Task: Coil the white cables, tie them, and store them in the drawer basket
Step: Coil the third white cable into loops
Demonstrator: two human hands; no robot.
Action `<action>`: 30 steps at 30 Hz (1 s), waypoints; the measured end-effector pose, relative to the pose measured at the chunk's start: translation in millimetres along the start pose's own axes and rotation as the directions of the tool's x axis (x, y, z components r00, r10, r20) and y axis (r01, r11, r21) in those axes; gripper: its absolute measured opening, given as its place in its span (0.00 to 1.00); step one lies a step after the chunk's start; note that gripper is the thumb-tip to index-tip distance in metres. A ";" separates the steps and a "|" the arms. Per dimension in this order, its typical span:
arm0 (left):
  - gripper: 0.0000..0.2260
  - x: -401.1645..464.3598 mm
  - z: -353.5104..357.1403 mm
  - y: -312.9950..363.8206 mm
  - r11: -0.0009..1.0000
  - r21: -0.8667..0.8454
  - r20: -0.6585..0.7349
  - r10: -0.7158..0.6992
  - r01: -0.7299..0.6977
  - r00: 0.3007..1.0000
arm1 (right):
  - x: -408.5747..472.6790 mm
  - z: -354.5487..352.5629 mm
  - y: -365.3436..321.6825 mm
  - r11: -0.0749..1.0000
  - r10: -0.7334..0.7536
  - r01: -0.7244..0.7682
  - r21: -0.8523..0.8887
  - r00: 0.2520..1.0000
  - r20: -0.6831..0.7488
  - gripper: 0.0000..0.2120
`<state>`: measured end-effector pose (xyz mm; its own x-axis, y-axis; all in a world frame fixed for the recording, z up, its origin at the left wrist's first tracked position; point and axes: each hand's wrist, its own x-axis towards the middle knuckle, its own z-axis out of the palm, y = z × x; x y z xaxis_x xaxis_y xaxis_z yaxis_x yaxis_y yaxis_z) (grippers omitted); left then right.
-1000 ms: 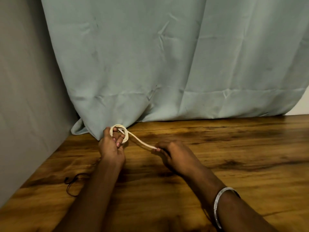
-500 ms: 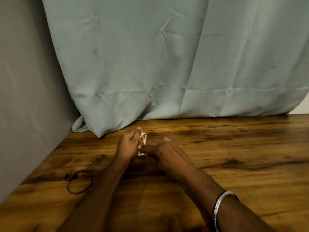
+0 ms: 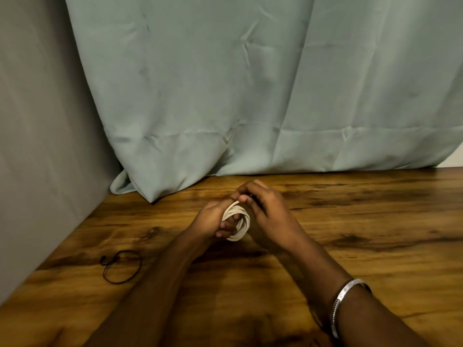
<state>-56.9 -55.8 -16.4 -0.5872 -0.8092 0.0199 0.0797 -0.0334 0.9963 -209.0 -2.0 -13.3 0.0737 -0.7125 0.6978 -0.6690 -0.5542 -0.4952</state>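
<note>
A white cable [image 3: 239,220] is wound into a small tight coil just above the wooden table [image 3: 350,234]. My left hand [image 3: 213,221] holds the coil with its fingers curled through the loops. My right hand [image 3: 265,209] pinches the top of the coil between thumb and fingertips, and something dark shows under those fingers. No drawer basket is in view.
A thin black tie loop [image 3: 121,265] lies on the table to the left of my left forearm. A pale green curtain [image 3: 250,83] hangs along the table's back edge, and a grey wall [image 3: 45,146] closes the left side.
A second ago my right hand drew a straight tail of cable out to the right. Since then the hands have come together and the tail has been wound into the coil.
</note>
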 end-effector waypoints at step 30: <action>0.18 9.8 -12.7 -20.9 0.929 0.249 -0.228 0.330 -0.272 0.916 | -6.3 27.8 -11.0 0.665 0.585 -0.643 0.381 0.765 0.271 0.15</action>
<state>-54.1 -70.5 -38.1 -0.3283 -0.8860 0.3273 0.0335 0.3354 0.9415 -181.5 -3.4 -26.6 -0.1344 -0.9855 0.1039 -0.2103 -0.0741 -0.9748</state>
